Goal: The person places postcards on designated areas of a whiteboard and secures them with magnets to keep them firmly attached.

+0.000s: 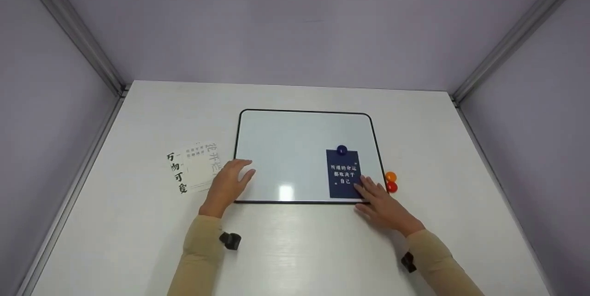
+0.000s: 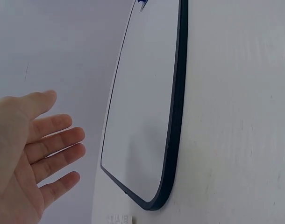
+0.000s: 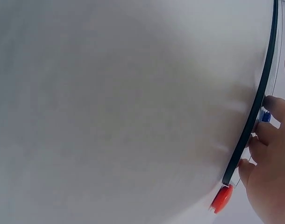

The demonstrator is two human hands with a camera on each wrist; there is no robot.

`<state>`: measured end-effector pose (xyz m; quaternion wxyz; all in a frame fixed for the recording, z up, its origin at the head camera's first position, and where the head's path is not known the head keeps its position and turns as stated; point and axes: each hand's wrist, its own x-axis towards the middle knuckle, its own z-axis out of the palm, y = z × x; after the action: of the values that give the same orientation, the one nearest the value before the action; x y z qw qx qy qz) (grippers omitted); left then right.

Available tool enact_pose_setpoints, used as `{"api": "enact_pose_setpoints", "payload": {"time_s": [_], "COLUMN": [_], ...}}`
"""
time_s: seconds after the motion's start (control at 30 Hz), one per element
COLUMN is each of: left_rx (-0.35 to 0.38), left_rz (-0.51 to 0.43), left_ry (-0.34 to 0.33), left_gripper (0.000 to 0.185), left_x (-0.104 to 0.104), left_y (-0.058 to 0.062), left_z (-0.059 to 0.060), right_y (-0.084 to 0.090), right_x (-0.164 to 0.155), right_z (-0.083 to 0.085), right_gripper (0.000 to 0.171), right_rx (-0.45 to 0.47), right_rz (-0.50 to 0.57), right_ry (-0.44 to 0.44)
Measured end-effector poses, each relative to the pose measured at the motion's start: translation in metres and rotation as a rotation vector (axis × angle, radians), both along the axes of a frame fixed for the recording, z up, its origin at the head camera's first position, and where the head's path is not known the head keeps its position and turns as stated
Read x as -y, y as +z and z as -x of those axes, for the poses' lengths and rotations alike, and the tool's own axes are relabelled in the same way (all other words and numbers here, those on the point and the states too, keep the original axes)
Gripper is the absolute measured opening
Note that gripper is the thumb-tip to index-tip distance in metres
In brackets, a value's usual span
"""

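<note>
A whiteboard [image 1: 286, 148] with a black rim lies on the table. On its right part is a dark blue card [image 1: 339, 190] with white characters, a blue round magnet [image 1: 341, 150] at its top edge. My right hand [image 1: 382, 208] rests at the board's lower right corner, fingers outstretched, fingertips at the card's right edge. In the right wrist view, the hand [image 3: 271, 163] lies along the black rim. My left hand [image 1: 227, 187] hovers by the board's left edge, thumb and fingers apart. The left wrist view shows that hand [image 2: 35, 158] holding nothing.
Left of the board lie overlapping pale cards [image 1: 198, 171] with dark and grey characters. An orange magnet [image 1: 391, 176] and a red magnet [image 1: 392, 187] sit just beyond the board's right edge. Walls enclose the white table [image 1: 295, 245] at the back and sides.
</note>
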<state>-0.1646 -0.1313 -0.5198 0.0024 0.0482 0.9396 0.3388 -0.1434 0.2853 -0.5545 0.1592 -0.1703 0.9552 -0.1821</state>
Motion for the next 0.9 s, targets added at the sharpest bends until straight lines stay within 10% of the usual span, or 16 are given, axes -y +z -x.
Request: {"api": "enact_pose_setpoints", "payload": {"time_s": [0.9], "left_rx": [0.035], "left_rz": [-0.037], "left_ry": [0.076], "left_gripper": [0.038], "left_x": [0.027], "left_y": [-0.009], "left_z": [-0.002], "right_y": [0.006], "right_x": [0.002], "right_z": [0.0], "right_gripper": [0.069], "right_rx": [0.04], "right_rz": [-0.002], "right_ry": [-0.036]}}
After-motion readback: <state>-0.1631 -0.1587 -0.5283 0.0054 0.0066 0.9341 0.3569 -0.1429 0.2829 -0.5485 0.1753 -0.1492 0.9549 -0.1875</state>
